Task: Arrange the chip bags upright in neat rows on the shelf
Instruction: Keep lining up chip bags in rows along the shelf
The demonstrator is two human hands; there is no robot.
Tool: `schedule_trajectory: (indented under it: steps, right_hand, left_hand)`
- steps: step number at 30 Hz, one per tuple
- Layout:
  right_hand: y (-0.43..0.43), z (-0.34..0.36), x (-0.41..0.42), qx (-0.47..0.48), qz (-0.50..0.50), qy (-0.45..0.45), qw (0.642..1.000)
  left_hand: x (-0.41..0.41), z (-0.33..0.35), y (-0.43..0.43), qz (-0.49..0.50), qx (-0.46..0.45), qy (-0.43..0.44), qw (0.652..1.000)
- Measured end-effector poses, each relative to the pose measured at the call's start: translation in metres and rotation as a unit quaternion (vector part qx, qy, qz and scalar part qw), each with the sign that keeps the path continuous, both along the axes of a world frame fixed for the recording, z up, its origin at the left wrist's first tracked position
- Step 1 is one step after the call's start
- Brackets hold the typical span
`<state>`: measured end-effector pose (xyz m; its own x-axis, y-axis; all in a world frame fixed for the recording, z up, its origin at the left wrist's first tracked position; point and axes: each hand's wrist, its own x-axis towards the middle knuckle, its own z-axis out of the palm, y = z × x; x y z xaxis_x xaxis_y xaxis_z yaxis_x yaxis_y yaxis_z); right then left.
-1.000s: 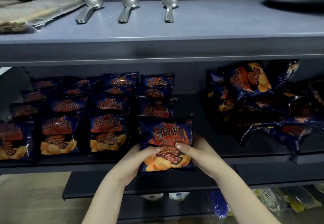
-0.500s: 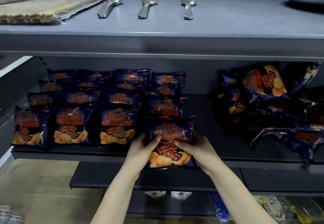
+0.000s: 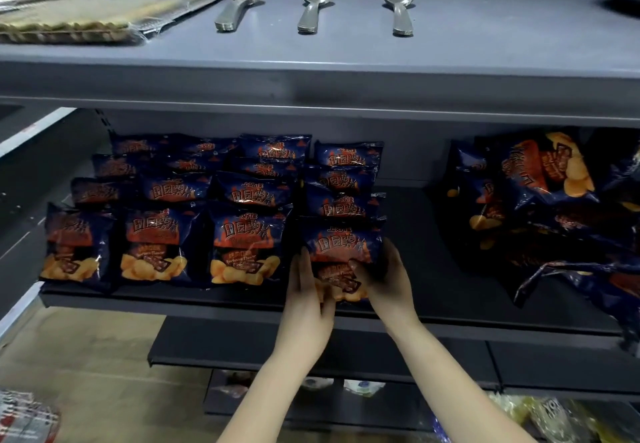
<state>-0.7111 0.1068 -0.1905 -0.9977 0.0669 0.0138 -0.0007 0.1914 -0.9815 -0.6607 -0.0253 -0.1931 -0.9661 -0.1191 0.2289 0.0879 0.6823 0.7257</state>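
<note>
Dark blue chip bags with orange print stand upright in several rows (image 3: 166, 245) on the left half of the dark middle shelf (image 3: 436, 286). One more bag (image 3: 341, 245) stands at the front of the rightmost row. My left hand (image 3: 306, 293) grips its lower left side and my right hand (image 3: 384, 280) its lower right side, thumbs on the front. A loose heap of the same bags (image 3: 547, 207) lies jumbled at the right of the shelf.
The grey upper shelf (image 3: 346, 58) juts out overhead and carries three metal spoon stacks (image 3: 311, 6) and wrapped mats (image 3: 104, 9). A bare stretch of shelf separates the rows from the heap. Lower shelves hold other packets (image 3: 540, 415).
Both hands have pushed the held bag back and up onto the shelf, from overhanging the front edge to the front of the rightmost row. The view shifted left.
</note>
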Motion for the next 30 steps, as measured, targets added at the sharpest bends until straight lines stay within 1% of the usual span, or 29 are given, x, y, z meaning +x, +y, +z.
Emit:
schedule_trajectory:
  steps: [7,15,22,26,30]
  right_hand:
    - [-0.01,-0.015,0.0,0.006,-0.047,0.037,0.998]
    - [-0.018,-0.021,-0.008,-0.011,-0.061,0.063,0.996]
    - [-0.019,-0.025,-0.001,0.029,-0.072,0.131,0.988]
    - [-0.02,-0.025,0.002,0.053,-0.077,0.15,0.984]
    - [-0.026,-0.025,0.003,0.065,-0.102,0.156,0.98]
  left_hand:
    - [-0.007,-0.021,-0.004,-0.03,-0.044,0.018,0.998]
    - [-0.018,-0.019,-0.005,-0.015,-0.051,-0.053,0.997]
    - [-0.017,-0.021,-0.005,-0.025,-0.065,-0.054,0.996]
    - [-0.015,-0.025,-0.006,-0.028,-0.053,-0.033,0.998]
    - [-0.007,-0.03,-0.007,-0.042,-0.064,0.018,0.997]
